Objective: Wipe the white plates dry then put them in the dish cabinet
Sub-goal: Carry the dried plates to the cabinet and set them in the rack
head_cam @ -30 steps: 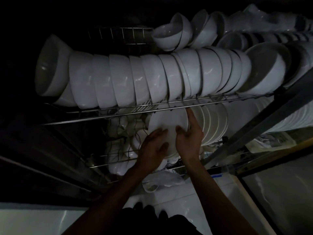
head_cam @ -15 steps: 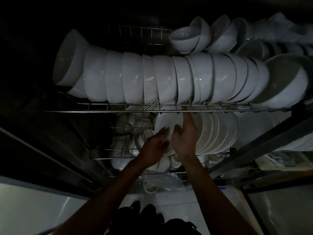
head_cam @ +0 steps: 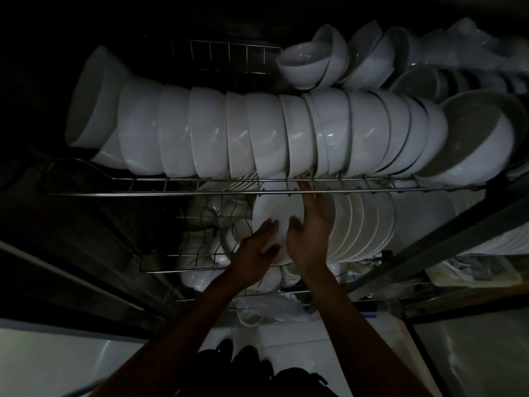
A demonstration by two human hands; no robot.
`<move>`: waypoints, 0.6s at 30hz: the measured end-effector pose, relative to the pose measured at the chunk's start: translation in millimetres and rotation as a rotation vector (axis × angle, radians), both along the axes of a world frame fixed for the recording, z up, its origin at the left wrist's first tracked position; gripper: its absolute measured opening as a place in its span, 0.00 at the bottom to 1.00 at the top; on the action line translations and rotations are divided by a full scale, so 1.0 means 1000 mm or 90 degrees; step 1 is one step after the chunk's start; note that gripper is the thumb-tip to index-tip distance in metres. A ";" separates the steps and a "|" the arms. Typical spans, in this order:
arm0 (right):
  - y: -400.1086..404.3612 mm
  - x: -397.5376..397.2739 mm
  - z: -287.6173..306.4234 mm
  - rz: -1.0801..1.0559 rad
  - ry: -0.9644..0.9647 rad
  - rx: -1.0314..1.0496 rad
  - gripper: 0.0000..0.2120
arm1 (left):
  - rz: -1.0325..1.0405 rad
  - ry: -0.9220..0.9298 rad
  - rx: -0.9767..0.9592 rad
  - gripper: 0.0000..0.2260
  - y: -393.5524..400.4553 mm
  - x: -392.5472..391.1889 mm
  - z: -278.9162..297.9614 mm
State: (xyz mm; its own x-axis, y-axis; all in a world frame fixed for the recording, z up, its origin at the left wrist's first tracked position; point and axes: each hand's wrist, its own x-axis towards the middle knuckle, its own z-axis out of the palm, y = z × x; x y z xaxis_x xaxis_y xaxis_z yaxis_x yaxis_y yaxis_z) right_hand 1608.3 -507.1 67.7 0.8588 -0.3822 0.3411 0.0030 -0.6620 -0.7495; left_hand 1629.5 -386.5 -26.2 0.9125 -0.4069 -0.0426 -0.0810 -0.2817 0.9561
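Head view, dim light, looking into the dish cabinet (head_cam: 429,253). Both hands reach under the upper wire rack (head_cam: 200,193) to a white plate (head_cam: 274,213) standing on edge on the lower wire rack (head_cam: 200,269), at the left end of a row of upright plates (head_cam: 363,224). The left hand (head_cam: 254,250) lies against the plate's near left face, its fingers (head_cam: 269,226) fairly straight and pressed flat on the surface, thumb on the lower rim. The right hand (head_cam: 310,233) rests on the plate's right side, between it and the next plate in the row; its fingers (head_cam: 307,196) point up and away, extended rather than curled, thumb spread toward the left hand. Neither hand wraps round the plate; both simply press on it.

On the upper rack a long row of white bowls (head_cam: 257,133) lies on its side, nested rim to base, with smaller bowls (head_cam: 309,64) piled further back on the right. Left of the plate, in the lower rack, small white dishes (head_cam: 206,213) sit in a jumble.
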 end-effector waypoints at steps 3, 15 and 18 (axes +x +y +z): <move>0.000 -0.001 -0.001 -0.007 -0.009 -0.026 0.35 | 0.016 0.003 -0.004 0.26 0.002 0.001 -0.002; -0.015 -0.006 -0.007 0.046 0.064 -0.097 0.36 | 0.041 -0.105 0.006 0.26 0.003 0.000 -0.001; -0.019 -0.006 -0.006 0.065 0.057 -0.099 0.36 | 0.057 -0.094 0.026 0.25 0.002 -0.002 -0.006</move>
State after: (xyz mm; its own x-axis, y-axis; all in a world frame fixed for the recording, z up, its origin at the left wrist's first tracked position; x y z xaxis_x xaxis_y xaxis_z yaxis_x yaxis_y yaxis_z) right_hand 1602.5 -526.5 61.2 0.9201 -0.2399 0.3097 0.0144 -0.7693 -0.6387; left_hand 1627.7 -384.6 -32.1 0.9427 -0.3238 0.0797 -0.1925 -0.3331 0.9230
